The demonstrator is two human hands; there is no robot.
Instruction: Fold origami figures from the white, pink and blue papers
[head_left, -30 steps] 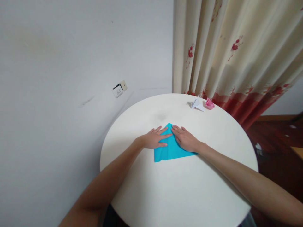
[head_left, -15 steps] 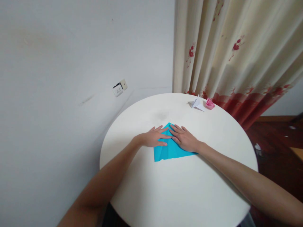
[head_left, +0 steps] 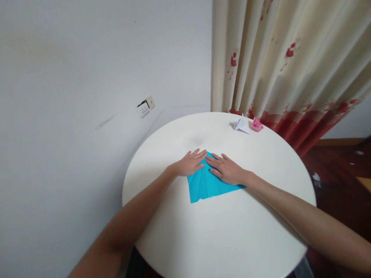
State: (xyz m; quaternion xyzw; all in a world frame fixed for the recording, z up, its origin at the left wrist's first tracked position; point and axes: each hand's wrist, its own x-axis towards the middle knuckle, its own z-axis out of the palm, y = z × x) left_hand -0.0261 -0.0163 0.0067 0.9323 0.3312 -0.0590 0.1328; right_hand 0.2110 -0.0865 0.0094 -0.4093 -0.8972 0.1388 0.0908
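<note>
A sheet of blue paper point(head_left: 207, 185) lies on the white round table, with a pointed top and creases running down its face. My left hand point(head_left: 189, 163) rests flat at its upper left edge, fingers stretched toward the point. Across the paper's right side lies my right hand point(head_left: 227, 170), also flat, its fingertips close to those of the left. Both palms face down and cover parts of the sheet. The paper's lower edge is uneven and faces me.
At the far side of the table point(head_left: 232, 227) stand a white folded-paper piece point(head_left: 240, 124) and a pink folded-paper piece point(head_left: 256, 124). A wall with a socket point(head_left: 143, 110) rises on the left. A patterned curtain point(head_left: 266, 69) hangs behind the table.
My left hand has shifted up slightly toward the paper's point, its fingers now closer together. The paper has turned a little, its lower left corner lower. My right hand has barely moved.
</note>
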